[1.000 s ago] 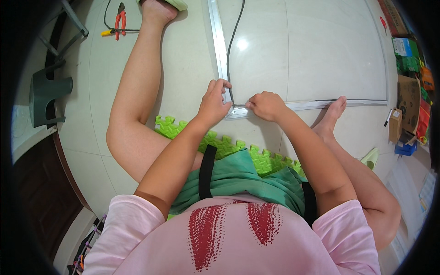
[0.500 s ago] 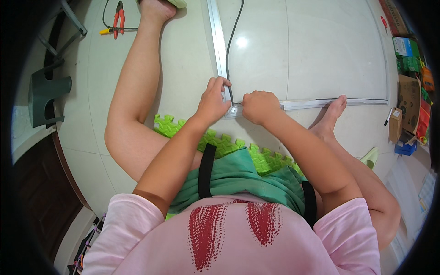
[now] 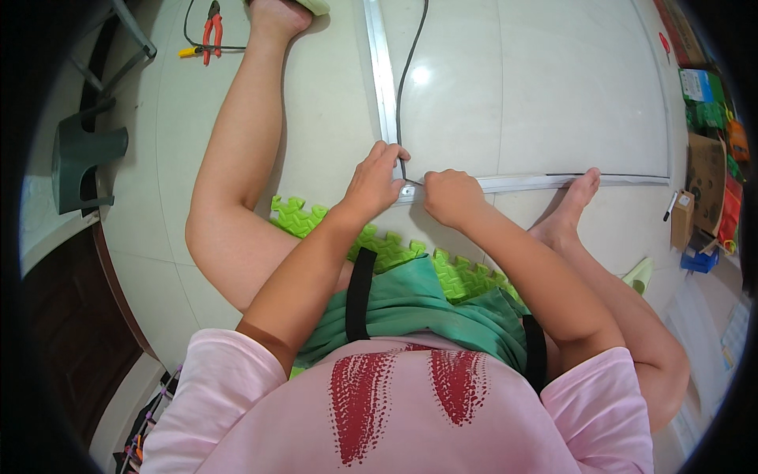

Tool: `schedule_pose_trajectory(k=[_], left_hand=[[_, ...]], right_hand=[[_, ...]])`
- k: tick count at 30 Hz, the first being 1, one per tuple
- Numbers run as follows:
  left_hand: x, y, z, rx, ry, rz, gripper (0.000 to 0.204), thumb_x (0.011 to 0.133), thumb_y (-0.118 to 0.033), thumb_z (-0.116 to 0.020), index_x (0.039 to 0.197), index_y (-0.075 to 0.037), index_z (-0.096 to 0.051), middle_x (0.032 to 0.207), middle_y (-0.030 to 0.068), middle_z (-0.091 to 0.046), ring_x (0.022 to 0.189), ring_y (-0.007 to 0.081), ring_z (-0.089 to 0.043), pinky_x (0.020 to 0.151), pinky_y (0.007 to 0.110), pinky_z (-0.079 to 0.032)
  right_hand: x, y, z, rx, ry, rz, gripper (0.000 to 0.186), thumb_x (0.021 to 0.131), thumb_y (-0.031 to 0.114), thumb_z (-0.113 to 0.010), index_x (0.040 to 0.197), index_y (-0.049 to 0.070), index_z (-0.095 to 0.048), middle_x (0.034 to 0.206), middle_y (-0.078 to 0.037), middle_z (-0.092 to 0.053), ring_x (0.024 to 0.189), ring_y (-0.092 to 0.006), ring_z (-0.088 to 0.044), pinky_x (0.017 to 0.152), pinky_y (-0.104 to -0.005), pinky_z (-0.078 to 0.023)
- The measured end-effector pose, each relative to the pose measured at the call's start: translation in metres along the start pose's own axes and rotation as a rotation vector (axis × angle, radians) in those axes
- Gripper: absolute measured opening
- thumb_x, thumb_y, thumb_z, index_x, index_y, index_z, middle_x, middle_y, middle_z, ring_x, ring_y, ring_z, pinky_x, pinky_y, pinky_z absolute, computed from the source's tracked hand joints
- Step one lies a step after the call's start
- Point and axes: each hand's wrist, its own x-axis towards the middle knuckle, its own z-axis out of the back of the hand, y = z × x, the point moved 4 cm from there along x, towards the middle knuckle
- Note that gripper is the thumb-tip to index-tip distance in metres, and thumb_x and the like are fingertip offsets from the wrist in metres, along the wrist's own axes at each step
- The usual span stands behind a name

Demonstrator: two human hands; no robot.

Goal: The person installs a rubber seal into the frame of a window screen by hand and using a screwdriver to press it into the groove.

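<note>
On the floor in front of me lies a silvery metal frame (image 3: 521, 182), its near-left corner between my hands. A thin black cord (image 3: 399, 95) follows the frame's left bar down to this corner and bends toward my right hand. My left hand (image 3: 373, 180) curls over the corner, fingers bent on the left bar and thumb by the cord's bend. My right hand (image 3: 455, 197) is closed in a fist just right of the corner, and the cord's short stretch runs into it. Its fingertips are hidden.
Red-handled pliers (image 3: 212, 35) and a yellow-handled tool (image 3: 189, 52) lie at the far left. A dark green stool (image 3: 88, 154) stands left. Bright green foam mat (image 3: 395, 249) shows under me. My right foot (image 3: 580, 193) touches the frame. Cardboard boxes (image 3: 703, 182) line the right.
The whole view has shifted slightly. My right hand has drawn a little to the right from the corner, showing more of the cord. My left hand stays at the corner.
</note>
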Motion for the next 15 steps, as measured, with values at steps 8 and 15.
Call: schedule_pose_trajectory(k=[8,15], left_hand=[[0.0,0.0,0.002,-0.048,0.048,0.039,0.043,0.066,0.005,-0.071,0.103,-0.01,-0.055,0.09,0.0059,-0.047,0.073,0.021,-0.052,0.07,0.031,-0.048],[0.002,-0.001,0.002,-0.055,0.055,0.036,0.041,0.067,0.0,-0.071,0.102,-0.011,-0.055,0.089,0.0061,-0.047,0.076,0.0217,-0.052,0.072,0.032,-0.048]], right_hand=[[-0.009,-0.001,-0.003,0.072,-0.115,0.137,0.023,0.078,0.009,-0.052,0.1,0.002,-0.047,0.076,-0.022,-0.064,0.07,-0.0375,-0.065,0.064,-0.0464,-0.052],[-0.011,0.003,-0.005,0.089,-0.147,0.108,0.026,0.076,0.007,-0.055,0.1,0.002,-0.045,0.078,-0.021,-0.064,0.072,-0.0375,-0.065,0.065,-0.0457,-0.052]])
